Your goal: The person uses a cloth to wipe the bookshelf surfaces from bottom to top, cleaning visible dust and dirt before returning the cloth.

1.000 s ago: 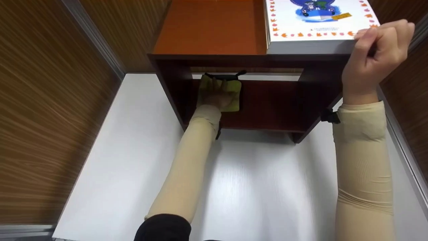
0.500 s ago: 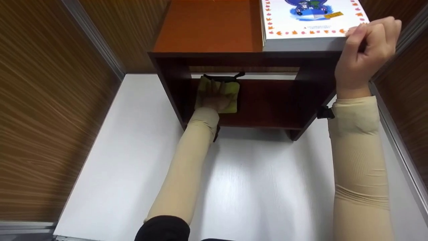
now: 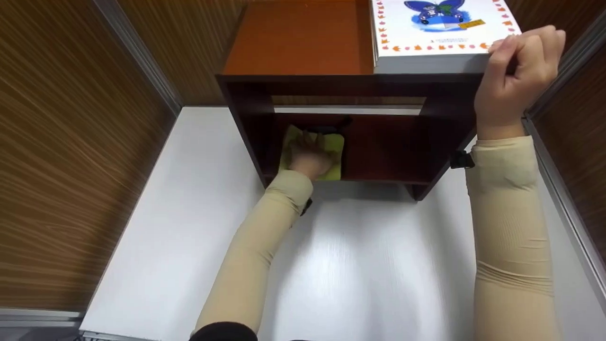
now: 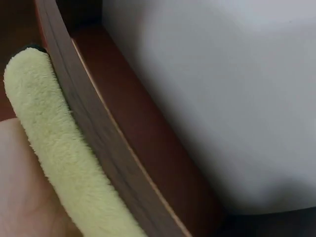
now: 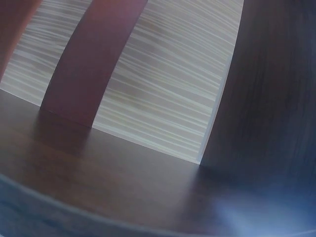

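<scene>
In the head view, my left hand (image 3: 310,154) lies with its fingers spread on a yellow cloth (image 3: 334,163), pressing it onto the lower shelf board near the front edge. A dark strip with a small loop (image 3: 348,121) shows behind the cloth. In the left wrist view, the plush, rounded fold of the cloth (image 4: 64,133) runs along the edge of the board, with part of my hand (image 4: 22,187) beside it. My right hand (image 3: 523,78), fingers curled, grips the front right corner of a book stack (image 3: 440,42); its fingertips are partly hidden. The right wrist view does not show this hand.
The dark red-brown shelf unit (image 3: 298,40) stands on a white surface (image 3: 341,265). Its side panels (image 3: 251,128) flank the lower board (image 3: 383,147). Wood-grain walls (image 3: 71,142) enclose the left, back and right. A slatted light panel (image 5: 163,74) fills the right wrist view.
My left hand has drawn back toward me, and the yellow cloth has come with it from the rear of the board to its front edge. My right hand stays at the book corner.
</scene>
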